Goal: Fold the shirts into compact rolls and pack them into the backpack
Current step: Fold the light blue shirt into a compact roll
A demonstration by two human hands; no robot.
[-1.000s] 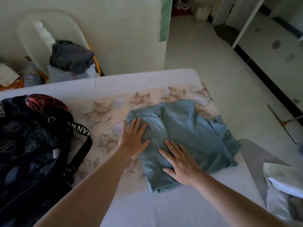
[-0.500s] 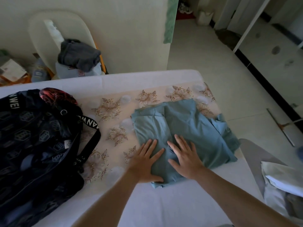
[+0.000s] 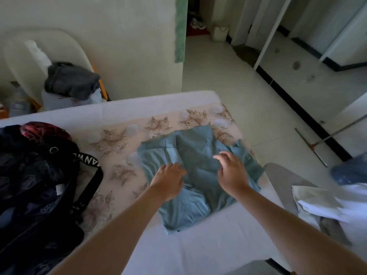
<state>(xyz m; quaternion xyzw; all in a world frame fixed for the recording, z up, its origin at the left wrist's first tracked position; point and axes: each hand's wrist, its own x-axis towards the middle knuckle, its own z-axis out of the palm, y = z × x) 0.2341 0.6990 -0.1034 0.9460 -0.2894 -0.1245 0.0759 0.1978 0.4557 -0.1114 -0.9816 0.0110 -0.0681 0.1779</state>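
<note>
- The teal shirt [image 3: 198, 181] lies partly folded on the flowered cloth [image 3: 115, 139] over the white-covered surface [image 3: 198, 253]. Its sides are turned in and one sleeve sticks out at three o'clock.
- The left hand [image 3: 168, 180] rests on the shirt's nine o'clock half with its fingers bent down onto a fold. From here I cannot tell whether it pinches the cloth or only presses it.
- The right hand [image 3: 231, 171] hovers just over the shirt's two o'clock part, blurred, its fingers loosely curled with nothing in them.
- The shirt looks light, thin and limp. It should crease wherever it is pushed and slide a little on the smooth cover.
- To my eye it wants flat palms to smooth it. For rolling, I would take hold with both hands at the six o'clock hem, with the loose sleeve tucked in first so it does not spill out.
- The backpack [image 3: 35, 185] sits at nine o'clock from the shirt, nearby but not touching it. It is dark and patterned and slumps softly, with a lettered strap [image 3: 89, 162] trailing toward the shirt.
- A red patch [image 3: 43, 132] shows at its twelve o'clock end. I cannot make out whether that is lining or something packed, and no rolled shirt is visible inside.
- At eleven o'clock, beyond the surface, a grey garment [image 3: 71, 80] is heaped on a chair [image 3: 23, 56]. White cloth [image 3: 327, 203] lies at three o'clock.
</note>
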